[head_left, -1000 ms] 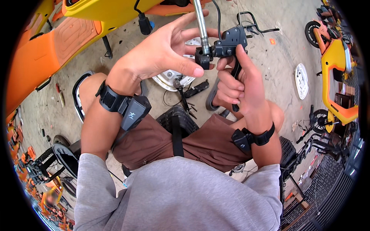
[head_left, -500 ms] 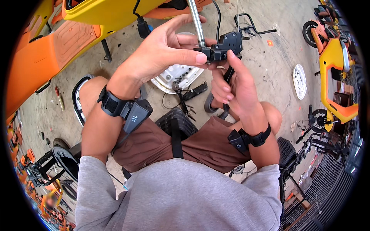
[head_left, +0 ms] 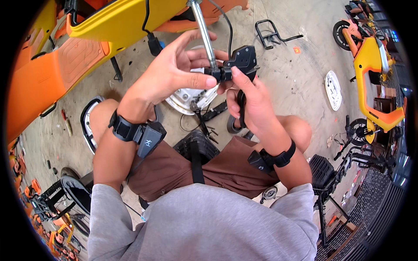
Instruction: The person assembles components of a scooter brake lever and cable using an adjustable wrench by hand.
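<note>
In front of me, a black brake lever assembly sits at the lower end of a shiny metal tube. A black cable runs up from its housing. My left hand is around the clamp end, thumb on the near side and fingers behind the tube. From the right, my right hand holds the assembly, its thumb pressed on the housing and its fingers curled by the dark curved lever. The fingertips behind the clamp are partly hidden.
A yellow and orange scooter body fills the upper left. Below my hands lies a white tray with small dark parts, beside black tools. Farther right are a black tubular frame, a white plastic shell and another scooter.
Both hands, the brake lever assembly and the tube's lower end have shifted left and slightly down in view. The grip on the assembly stays much the same.
</note>
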`<state>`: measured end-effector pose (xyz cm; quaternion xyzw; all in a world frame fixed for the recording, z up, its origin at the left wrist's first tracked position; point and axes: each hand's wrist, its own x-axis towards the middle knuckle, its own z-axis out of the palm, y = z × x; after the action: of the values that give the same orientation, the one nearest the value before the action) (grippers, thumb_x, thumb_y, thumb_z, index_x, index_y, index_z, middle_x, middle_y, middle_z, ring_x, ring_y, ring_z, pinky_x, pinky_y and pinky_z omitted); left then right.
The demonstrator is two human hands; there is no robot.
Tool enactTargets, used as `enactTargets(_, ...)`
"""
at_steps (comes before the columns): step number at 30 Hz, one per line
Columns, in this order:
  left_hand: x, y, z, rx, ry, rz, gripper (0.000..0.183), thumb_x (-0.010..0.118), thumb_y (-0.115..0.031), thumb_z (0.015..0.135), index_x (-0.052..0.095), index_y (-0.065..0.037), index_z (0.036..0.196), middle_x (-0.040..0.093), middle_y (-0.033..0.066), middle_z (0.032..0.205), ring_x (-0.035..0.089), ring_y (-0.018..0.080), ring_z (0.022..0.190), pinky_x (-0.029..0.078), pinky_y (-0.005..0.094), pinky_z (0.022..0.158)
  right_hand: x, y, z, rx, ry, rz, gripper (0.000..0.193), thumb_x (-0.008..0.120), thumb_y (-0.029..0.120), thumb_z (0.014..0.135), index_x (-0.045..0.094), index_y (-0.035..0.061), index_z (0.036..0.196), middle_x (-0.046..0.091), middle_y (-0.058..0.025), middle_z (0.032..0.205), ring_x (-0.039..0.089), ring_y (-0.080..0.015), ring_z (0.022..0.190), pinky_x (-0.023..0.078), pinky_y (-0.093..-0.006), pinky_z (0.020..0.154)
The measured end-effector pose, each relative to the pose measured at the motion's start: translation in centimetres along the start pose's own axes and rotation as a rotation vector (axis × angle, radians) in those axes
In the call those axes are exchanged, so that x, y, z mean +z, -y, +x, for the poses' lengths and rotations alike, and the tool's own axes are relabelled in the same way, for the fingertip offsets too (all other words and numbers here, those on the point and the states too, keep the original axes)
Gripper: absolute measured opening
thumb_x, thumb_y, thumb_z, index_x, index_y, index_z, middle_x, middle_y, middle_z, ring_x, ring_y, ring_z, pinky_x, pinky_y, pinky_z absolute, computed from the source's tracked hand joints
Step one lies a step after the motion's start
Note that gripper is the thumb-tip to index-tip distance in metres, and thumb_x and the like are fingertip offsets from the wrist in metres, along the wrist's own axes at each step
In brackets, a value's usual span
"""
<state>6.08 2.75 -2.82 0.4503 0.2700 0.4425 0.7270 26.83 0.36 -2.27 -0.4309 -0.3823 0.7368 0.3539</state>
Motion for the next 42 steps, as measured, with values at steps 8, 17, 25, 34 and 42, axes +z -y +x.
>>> enactTargets(8, 0.5, -1.1, 0.0, -0.076, -0.046, 0.029, 0.066, 0.08, -0.001, 0.073, 0.046, 0.0, 0.129, 0.057, 0.0181, 0.129, 0.055, 0.0254, 0.121, 0.045, 0.0381, 0.103, -0.1, -0.1, 0.4, 0.053, -0.022, 0.083, 0.049, 0.061, 0.044, 0.093, 0.058, 0.0015, 0.117, 0.066, -0.0123, 0.093, 0.057, -0.0116, 0.056, 0.042, -0.0222, 0.043)
enactTargets(17, 0.0, -1.2, -0.7, -0.106, -0.031, 0.043, 0.062, 0.075, 0.007, 0.074, 0.045, -0.001, 0.128, 0.058, 0.0138, 0.127, 0.054, 0.021, 0.12, 0.045, 0.0357, 0.1, -0.3, -1.1, 0.3, 0.054, -0.027, 0.051, 0.041, 0.065, 0.038, 0.092, 0.06, 0.0012, 0.108, 0.068, -0.0091, 0.091, 0.06, -0.0114, 0.055, 0.044, -0.0222, 0.042)
enactTargets(25, -0.4, -1.4, -0.8, -0.19, 0.026, 0.142, 0.054, 0.076, 0.001, 0.076, 0.05, -0.003, 0.122, 0.057, 0.0119, 0.126, 0.053, 0.0214, 0.119, 0.042, 0.0367, 0.103, -0.5, -0.6, 0.0, 0.068, -0.014, 0.048, 0.045, 0.068, 0.037, 0.091, 0.057, -0.0025, 0.11, 0.065, -0.0098, 0.094, 0.061, -0.0142, 0.06, 0.046, -0.0245, 0.042)
enactTargets(34, -0.6, -2.0, -1.0, -0.212, 0.108, 0.171, 0.049, 0.075, -0.009, 0.084, 0.049, -0.002, 0.125, 0.056, 0.0095, 0.127, 0.052, 0.0193, 0.119, 0.041, 0.0344, 0.102, -0.4, -1.4, 0.0, 0.03, -0.01, 0.089, 0.04, 0.069, 0.03, 0.09, 0.061, -0.0034, 0.11, 0.064, -0.0099, 0.098, 0.065, -0.0182, 0.076, 0.052, -0.0278, 0.051)
enactTargets(42, -1.1, -1.4, -1.2, -0.272, 0.037, 0.257, 0.036, 0.052, -0.039, 0.101, 0.058, -0.007, 0.117, 0.06, -0.0014, 0.108, 0.053, 0.0075, 0.098, 0.043, 0.0246, 0.083, 0.2, -1.1, 0.1, 0.111, 0.025, 0.143, 0.038, 0.068, 0.03, 0.091, 0.061, -0.0022, 0.109, 0.065, -0.0104, 0.101, 0.065, -0.0182, 0.075, 0.052, -0.0284, 0.054)
